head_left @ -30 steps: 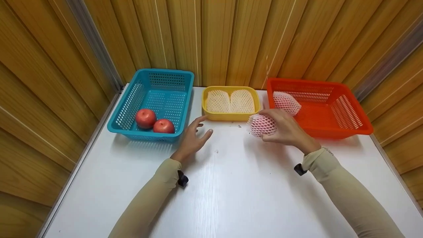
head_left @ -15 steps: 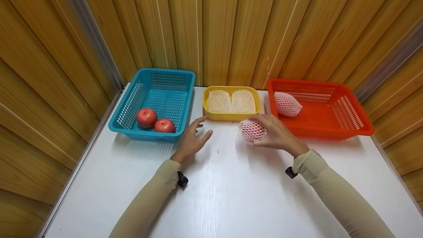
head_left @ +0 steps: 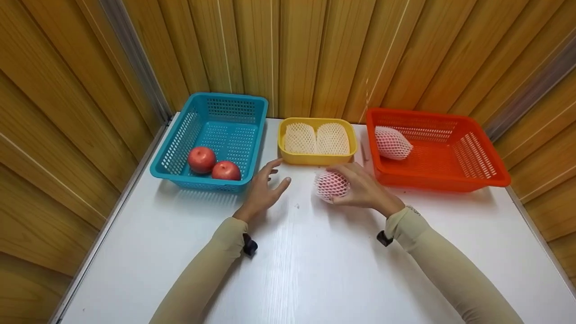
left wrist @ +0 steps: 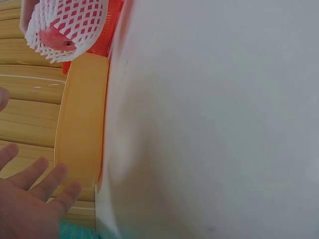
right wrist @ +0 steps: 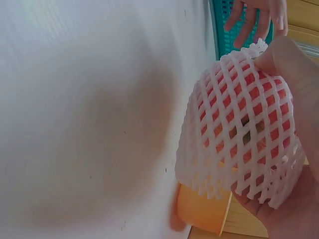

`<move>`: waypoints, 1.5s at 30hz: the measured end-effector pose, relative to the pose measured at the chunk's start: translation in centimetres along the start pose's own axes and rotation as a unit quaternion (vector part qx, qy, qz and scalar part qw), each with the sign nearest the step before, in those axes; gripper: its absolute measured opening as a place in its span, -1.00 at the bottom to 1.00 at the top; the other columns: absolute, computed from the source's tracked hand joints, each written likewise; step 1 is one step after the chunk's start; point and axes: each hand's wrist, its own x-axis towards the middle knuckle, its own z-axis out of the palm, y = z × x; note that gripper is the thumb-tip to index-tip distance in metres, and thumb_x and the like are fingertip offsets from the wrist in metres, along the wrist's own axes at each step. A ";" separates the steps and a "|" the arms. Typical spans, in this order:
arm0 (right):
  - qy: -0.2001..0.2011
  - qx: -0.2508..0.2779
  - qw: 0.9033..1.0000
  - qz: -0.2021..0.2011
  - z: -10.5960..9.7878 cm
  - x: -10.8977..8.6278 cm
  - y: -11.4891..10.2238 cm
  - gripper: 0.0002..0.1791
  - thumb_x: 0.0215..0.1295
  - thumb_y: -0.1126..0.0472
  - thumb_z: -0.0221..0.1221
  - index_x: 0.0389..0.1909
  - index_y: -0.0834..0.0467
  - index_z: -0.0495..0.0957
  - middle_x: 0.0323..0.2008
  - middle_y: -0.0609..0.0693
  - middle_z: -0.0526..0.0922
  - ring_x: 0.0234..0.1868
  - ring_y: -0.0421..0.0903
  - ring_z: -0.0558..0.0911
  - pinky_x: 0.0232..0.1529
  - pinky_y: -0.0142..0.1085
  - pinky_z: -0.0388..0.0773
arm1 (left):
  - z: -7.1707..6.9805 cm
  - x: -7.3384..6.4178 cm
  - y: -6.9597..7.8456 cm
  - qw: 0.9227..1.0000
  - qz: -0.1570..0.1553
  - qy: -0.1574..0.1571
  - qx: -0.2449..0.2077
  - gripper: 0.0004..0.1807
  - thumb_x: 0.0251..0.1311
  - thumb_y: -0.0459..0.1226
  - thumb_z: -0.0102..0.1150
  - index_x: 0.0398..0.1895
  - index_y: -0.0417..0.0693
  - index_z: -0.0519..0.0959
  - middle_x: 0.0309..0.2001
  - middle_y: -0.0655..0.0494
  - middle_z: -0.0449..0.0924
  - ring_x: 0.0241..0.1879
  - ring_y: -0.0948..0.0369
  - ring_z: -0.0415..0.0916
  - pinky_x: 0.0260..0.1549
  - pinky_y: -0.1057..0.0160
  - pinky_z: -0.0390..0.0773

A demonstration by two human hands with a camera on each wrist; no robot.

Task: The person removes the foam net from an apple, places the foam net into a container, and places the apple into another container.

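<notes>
An apple in a white foam net sleeve (head_left: 330, 186) is gripped by my right hand (head_left: 362, 188) above the table, in front of the yellow box. In the right wrist view the foam net (right wrist: 234, 124) covers the red apple, thumb and fingers holding it from both sides. My left hand (head_left: 262, 189) hovers beside the blue basket (head_left: 202, 180), its fingers spread and holding nothing. Two bare red apples, one (head_left: 201, 159) slightly behind the other (head_left: 226, 171), lie in that basket's front part. Another net-wrapped apple (head_left: 393, 143) rests at the left of the red basket (head_left: 445, 182).
Between the two baskets stands the yellow box (head_left: 317, 159), with two stacks of flat foam nets (head_left: 333, 138) in it. Wooden panelling (head_left: 297, 58) rises behind the containers and along both sides. White tabletop (head_left: 292, 270) lies under and in front of the hands.
My right hand has carried the net-wrapped apple leftward and nearer to me, away from the red basket. The left hand has stayed almost still.
</notes>
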 end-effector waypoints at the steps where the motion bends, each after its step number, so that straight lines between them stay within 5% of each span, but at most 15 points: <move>1: -0.001 -0.001 1.000 -0.001 0.2 0.1 0.0 -0.18 0.02 -0.13 0.52 0.34 -0.06 0.48 0.25 -0.04 0.55 0.25 0.00 0.45 0.31 0.08 0.41 | 0.0 0.0 0.0 1.000 -0.002 0.000 0.001 -0.31 0.33 -0.05 0.32 0.48 0.03 0.36 0.41 0.01 0.43 0.30 -0.02 0.47 0.28 -0.05 0.48; 18: -0.019 -0.008 1.000 -0.018 2.8 1.4 -0.6 -0.20 0.00 -0.14 0.50 0.30 -0.07 0.48 0.29 0.02 0.52 0.29 0.03 0.44 0.34 0.08 0.39 | 0.0 -0.2 0.2 1.000 -0.017 0.002 0.005 -0.31 0.34 -0.05 0.32 0.48 0.04 0.36 0.42 0.04 0.43 0.30 0.02 0.46 0.29 -0.02 0.48; 34: -0.043 0.017 0.999 0.019 2.7 1.6 -0.5 -0.19 0.04 -0.07 0.49 0.37 -0.08 0.45 0.36 0.06 0.46 0.32 0.05 0.41 0.38 0.08 0.34 | -0.1 -0.2 -0.2 1.000 0.000 -0.004 -0.009 -0.33 0.36 -0.09 0.29 0.48 -0.02 0.36 0.41 -0.05 0.43 0.30 -0.05 0.47 0.28 -0.08 0.47; 45: -0.045 -0.020 0.999 0.018 2.6 1.2 -0.4 -0.13 0.09 -0.20 0.45 0.45 -0.17 0.38 0.36 0.07 0.43 0.31 0.08 0.40 0.38 0.10 0.31 | 0.0 -0.4 0.0 1.000 -0.012 -0.005 -0.005 -0.33 0.35 -0.09 0.30 0.48 0.02 0.35 0.41 -0.03 0.43 0.30 -0.03 0.46 0.30 -0.07 0.46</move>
